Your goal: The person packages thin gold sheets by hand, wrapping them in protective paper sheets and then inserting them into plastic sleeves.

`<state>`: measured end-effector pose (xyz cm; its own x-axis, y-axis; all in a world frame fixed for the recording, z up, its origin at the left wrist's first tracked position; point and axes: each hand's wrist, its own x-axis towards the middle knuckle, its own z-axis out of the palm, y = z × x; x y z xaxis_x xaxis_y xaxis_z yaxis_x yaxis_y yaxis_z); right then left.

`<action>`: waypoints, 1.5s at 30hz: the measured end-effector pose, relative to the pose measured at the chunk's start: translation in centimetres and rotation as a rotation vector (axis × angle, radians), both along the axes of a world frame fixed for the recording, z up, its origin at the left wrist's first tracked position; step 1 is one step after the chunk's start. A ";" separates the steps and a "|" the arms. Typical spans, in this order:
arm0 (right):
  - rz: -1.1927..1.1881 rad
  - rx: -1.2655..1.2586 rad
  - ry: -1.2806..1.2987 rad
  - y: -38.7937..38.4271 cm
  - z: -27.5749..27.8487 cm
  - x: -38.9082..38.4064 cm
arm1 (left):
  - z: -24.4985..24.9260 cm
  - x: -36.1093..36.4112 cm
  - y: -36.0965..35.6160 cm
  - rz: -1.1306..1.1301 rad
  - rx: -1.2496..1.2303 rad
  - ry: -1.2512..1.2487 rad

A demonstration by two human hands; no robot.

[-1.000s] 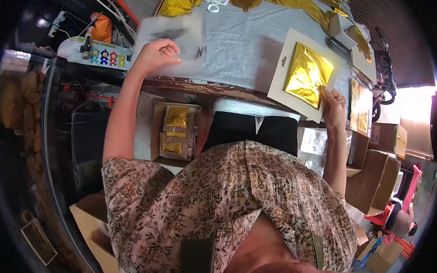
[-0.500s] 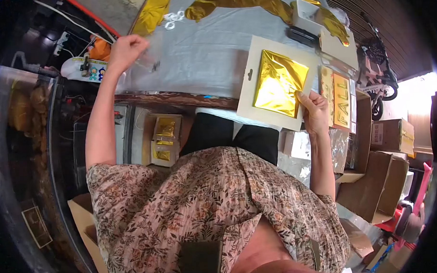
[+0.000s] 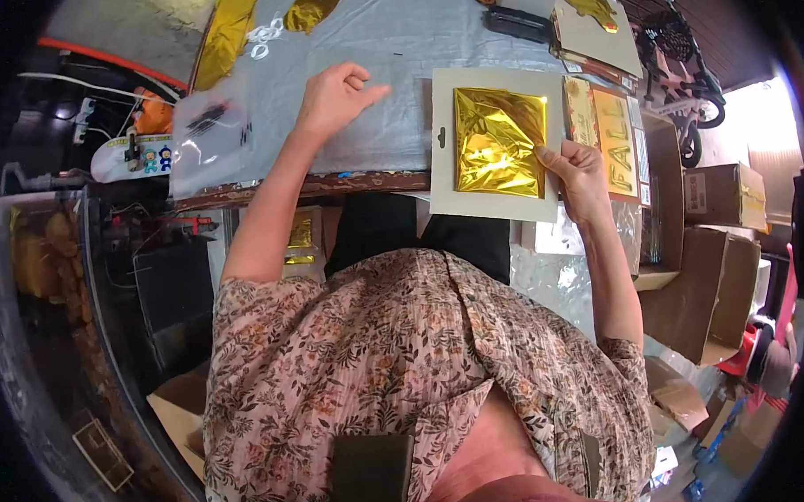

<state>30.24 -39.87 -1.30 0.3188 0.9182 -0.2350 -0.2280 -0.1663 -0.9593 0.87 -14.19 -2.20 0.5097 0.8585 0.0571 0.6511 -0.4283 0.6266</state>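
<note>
My right hand [image 3: 578, 176] grips the right edge of a pale cardboard backing card [image 3: 498, 209] with its thumb on the front. A folded gold foil packet [image 3: 501, 143] lies on the card's face, and a dark hang hole shows at the card's left edge. Over the grey-covered table, left of the card, my left hand [image 3: 337, 101] has curled fingers and a thumb held apart, with nothing visible in it. Clear plastic bags [image 3: 210, 138] with dark print lie at the table's left end.
White loops [image 3: 264, 36] and gold foil lie toward the table's far left. A black case [image 3: 520, 24] is at the back right. "FALL" packs [image 3: 612, 142] sit right of the card, with cardboard boxes [image 3: 700, 294] beyond. A red-edged board [image 3: 112, 57] stands at upper left.
My left hand has moved right, toward the card, away from the clear plastic at the left. The card stays in my right hand, turned slightly straighter. The whole view has shifted.
</note>
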 end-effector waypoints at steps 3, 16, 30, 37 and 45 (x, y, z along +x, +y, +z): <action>-0.006 -0.057 -0.031 1.1 0.5 -0.4 | -1.0 -0.9 -1.2 -0.044 0.104 -0.075; 0.014 -0.277 -0.042 7.2 1.2 -1.1 | -1.9 -2.4 -1.7 -0.192 0.128 -0.184; 0.001 -0.207 0.124 9.7 -2.4 -0.5 | -2.6 -2.4 -1.0 -0.195 0.114 -0.238; 0.110 -0.191 0.022 10.8 -2.5 0.0 | -2.0 -1.7 -1.3 -0.158 0.124 -0.296; 0.034 -0.141 -0.245 11.2 1.2 -2.8 | -2.5 -1.2 -0.4 -0.241 0.203 -0.162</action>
